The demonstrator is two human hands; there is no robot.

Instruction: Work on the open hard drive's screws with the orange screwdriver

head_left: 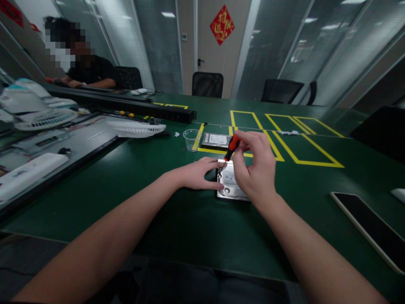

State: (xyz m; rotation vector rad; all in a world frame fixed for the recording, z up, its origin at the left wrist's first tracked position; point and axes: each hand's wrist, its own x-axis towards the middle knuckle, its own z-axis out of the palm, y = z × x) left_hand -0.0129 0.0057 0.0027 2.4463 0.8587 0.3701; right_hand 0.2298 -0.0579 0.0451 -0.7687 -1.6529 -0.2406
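A silver hard drive (232,192) lies flat on the green table in front of me. My left hand (202,175) rests at its left side, thumb and index finger stretched apart and touching its top. Closed around the red and black handle of a screwdriver (233,145), my right hand (257,164) is over the right part of the drive and hides some of it. The screwdriver leans, its shaft pointing down at the drive's upper left area; whether the tip sits in a screw is too small to tell. Just behind lies a second hard drive (217,140).
A clear plastic cup (191,141) stands beside the second drive. Yellow tape outlines (311,163) mark the table. On the right lies a phone (367,223). Fan parts (136,128), a power strip (34,173) and a long black bar (158,110) occupy the left. Across sits a person (95,71).
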